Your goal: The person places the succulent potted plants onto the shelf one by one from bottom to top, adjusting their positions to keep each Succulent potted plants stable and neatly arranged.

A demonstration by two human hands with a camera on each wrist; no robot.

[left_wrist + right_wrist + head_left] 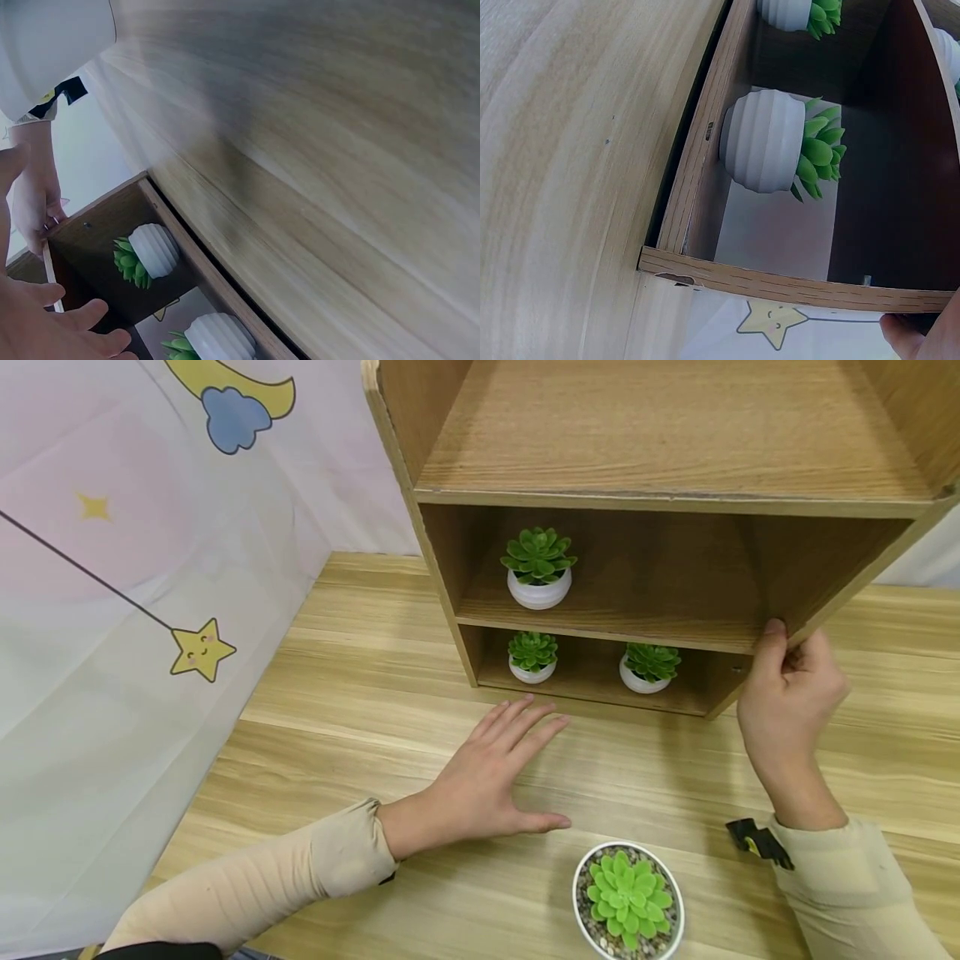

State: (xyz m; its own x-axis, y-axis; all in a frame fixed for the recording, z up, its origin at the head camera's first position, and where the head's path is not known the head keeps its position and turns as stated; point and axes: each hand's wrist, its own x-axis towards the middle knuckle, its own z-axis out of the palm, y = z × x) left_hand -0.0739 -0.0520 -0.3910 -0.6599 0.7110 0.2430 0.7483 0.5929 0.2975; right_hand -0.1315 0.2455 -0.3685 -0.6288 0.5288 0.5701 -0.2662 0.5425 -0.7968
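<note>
A wooden shelf unit (675, 503) stands on the table. My right hand (792, 702) grips the front edge of its right side panel, level with the middle board; the thumb lies inside and the other fingers curl round the outside. My left hand (480, 777) is spread above the table before the lower compartment, thumb apart, holding nothing. One potted succulent (538, 567) sits at the left of the middle compartment. Two more, a left succulent (532, 657) and a right succulent (649, 667), stand in the bottom one. A larger potted succulent (628, 900) with pebbles is nearest to me.
The pale wooden table (315, 710) runs beneath everything. A light cloth backdrop (97, 693) with printed stars, a moon and a cloud hangs on the left and behind the shelf. Black straps (759, 843) show at the right sleeve.
</note>
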